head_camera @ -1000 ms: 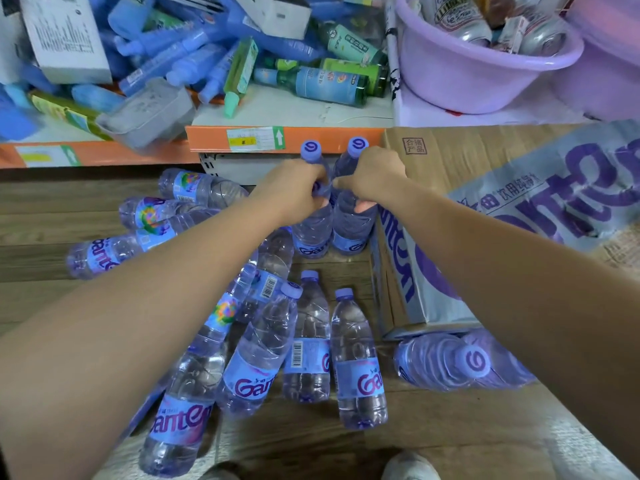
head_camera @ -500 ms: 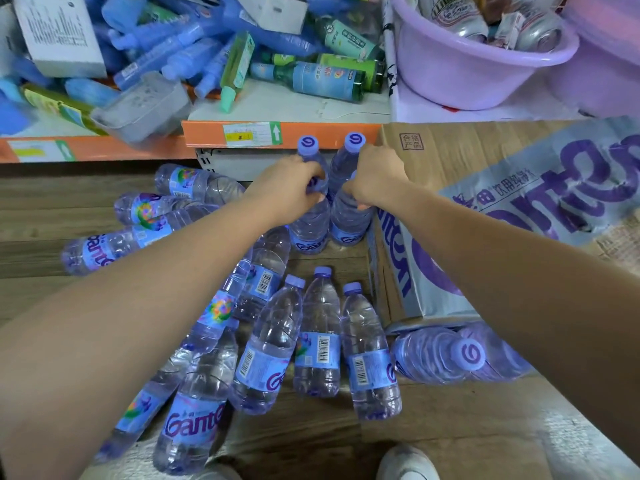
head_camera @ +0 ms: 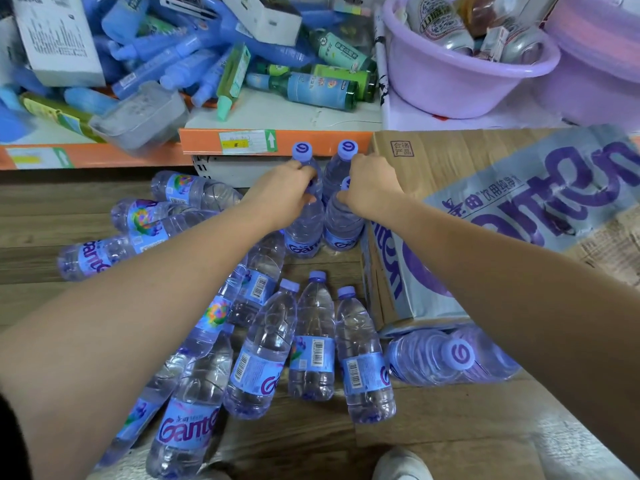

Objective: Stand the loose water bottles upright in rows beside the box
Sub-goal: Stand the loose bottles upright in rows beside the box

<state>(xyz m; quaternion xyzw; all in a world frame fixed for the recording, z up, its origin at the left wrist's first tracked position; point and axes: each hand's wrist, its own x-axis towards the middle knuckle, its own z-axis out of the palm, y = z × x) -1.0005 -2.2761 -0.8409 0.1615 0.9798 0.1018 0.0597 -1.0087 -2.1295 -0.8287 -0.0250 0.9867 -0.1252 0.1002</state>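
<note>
Brown wood floor (head_camera: pixel 52 202) runs under everything. At the far side is a low shelf (head_camera: pixel 311 140) with an orange edge, and it is piled high with stuff. A big cardboard box (head_camera: pixel 450 161) with purple letters sits on the floor at my right, up against the shelf. A purple tub (head_camera: pixel 450 88) sits on the shelf behind the box.

Loose bottles (head_camera: pixel 313 341) lie on their sides all over the floor, to the left of the box and close to me. Four bottles stand up in a little square just beside the far left corner of the box. The two back bottles (head_camera: pixel 302 157) stand free by the shelf.

My left hand (head_camera: pixel 280 192) is curled round the neck of the left bottle (head_camera: pixel 303 233) in front. My right hand (head_camera: pixel 372 188) is curled round the top of the right bottle (head_camera: pixel 343 226), which stands right next to the box.
</note>
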